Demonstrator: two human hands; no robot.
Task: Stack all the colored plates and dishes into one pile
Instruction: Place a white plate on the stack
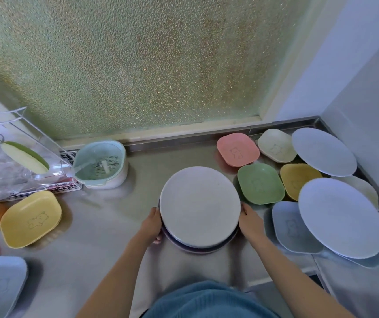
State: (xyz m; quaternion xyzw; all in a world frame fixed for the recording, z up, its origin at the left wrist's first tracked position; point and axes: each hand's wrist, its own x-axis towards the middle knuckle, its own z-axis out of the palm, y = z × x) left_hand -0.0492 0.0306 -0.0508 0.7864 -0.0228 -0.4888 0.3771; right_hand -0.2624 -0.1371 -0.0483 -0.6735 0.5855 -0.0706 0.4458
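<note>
Steel counter under scattered plates, dishes

A home kitchen: a brushed stainless-steel counter runs under a frosted, pebbled-glass window, with a white wire dish rack at its left edge and a mint plastic colander basin beside it.

No words, numbers or brand marks can be read anywhere. The only marking is a small bear outline pressed into the yellow dish, the pink dish and the blue dish.
</note>
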